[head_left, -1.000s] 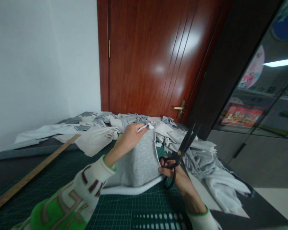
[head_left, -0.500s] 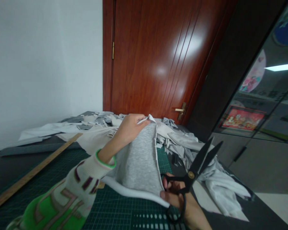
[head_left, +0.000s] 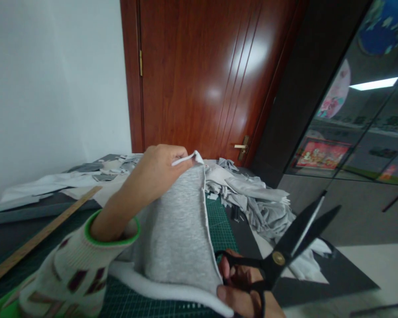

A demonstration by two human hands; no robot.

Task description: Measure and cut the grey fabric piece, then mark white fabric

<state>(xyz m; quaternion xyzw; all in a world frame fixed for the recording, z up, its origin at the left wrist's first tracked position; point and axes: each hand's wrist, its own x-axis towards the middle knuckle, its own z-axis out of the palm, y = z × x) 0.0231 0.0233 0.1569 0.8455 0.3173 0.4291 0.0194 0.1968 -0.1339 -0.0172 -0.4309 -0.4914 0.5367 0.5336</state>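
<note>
A folded piece of grey fabric [head_left: 177, 234] with a white underside hangs stretched between my two hands above the table. My left hand [head_left: 161, 165] is closed on its far upper corner, pinching the edge between thumb and fingers. Near the lower right corner, my right hand [head_left: 240, 282] has its fingers through the handles of black scissors [head_left: 278, 258] and also grips the fabric's edge with the thumb. The scissor blades stand slightly apart, pointing up and to the right, away from the cloth.
A green cutting mat [head_left: 220, 223] lies on the dark table under the fabric, with a wooden ruler [head_left: 43, 238] across its left side. Heaped white and grey cloth scraps [head_left: 262, 207] lie behind and right. A brown door [head_left: 199, 79] and a glass-fronted cabinet [head_left: 361, 123] stand beyond.
The view has shifted to the right. Both hands and the stretched fabric appear closer and larger, and the scissors have swung a little further right, still gripped in my right hand.
</note>
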